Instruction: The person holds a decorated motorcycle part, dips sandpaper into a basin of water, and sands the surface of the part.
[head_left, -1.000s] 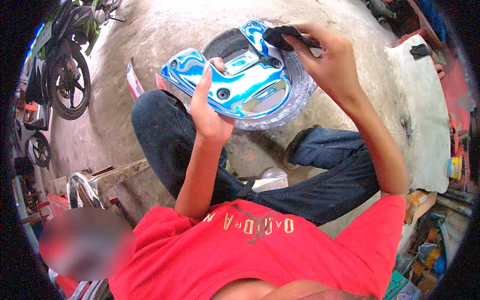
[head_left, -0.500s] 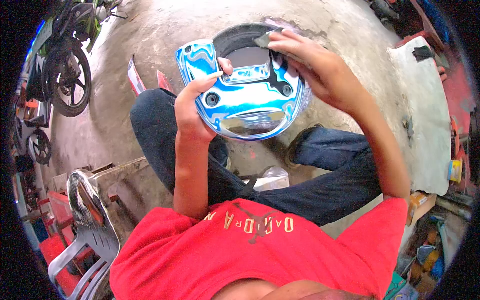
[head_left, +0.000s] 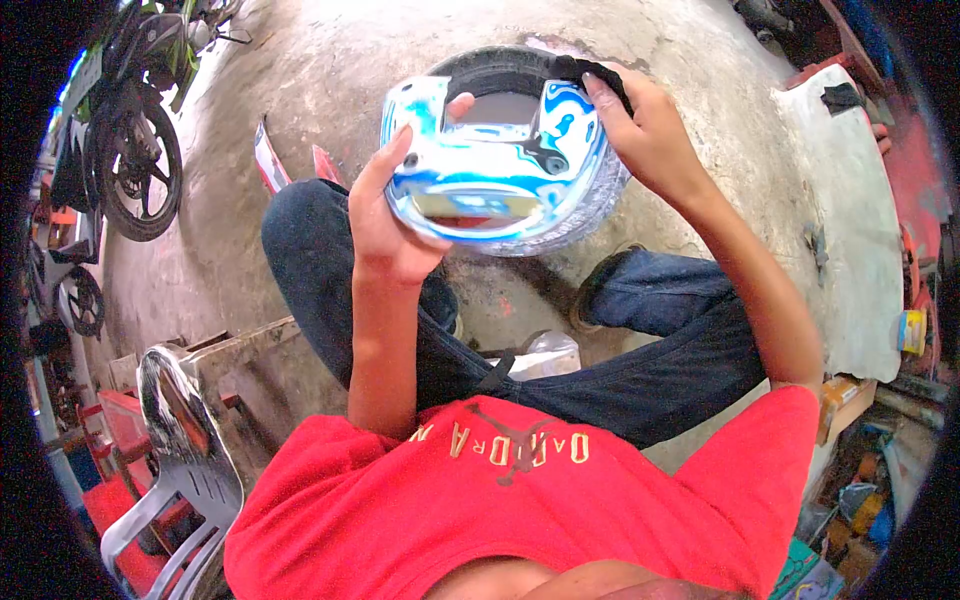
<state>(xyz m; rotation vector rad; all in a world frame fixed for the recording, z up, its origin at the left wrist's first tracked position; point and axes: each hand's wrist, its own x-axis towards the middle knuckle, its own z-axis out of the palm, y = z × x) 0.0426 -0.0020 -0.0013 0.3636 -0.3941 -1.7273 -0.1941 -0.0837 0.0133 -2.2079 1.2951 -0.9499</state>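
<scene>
A glossy motorcycle body cover (head_left: 470, 165) with swirling blue and white bands is tilted toward me, slightly blurred. My left hand (head_left: 395, 205) grips its left side, with thumb and a fingertip showing along the upper edge. At its upper right corner, my right hand (head_left: 645, 130) pinches a thin, floppy black piece (head_left: 605, 78); whether this is abrasive sheet or cloth I cannot tell. Behind and below the cover is a round, dark-rimmed tub (head_left: 495, 62) like a cut tyre, with greyish contents. The cover hides much of it.
Red-and-white panels (head_left: 272, 160) lie on the floor beyond my left knee. A motorcycle wheel (head_left: 140, 165) stands at the far left. A grey plastic chair (head_left: 190, 440) is near my left elbow, and a pale slab (head_left: 850, 230) lies along the right.
The cover has shifted slightly up and tilted. My right hand has moved right and turned, its fingers now pinching the sheet, whose black face shows instead of the grey one.
</scene>
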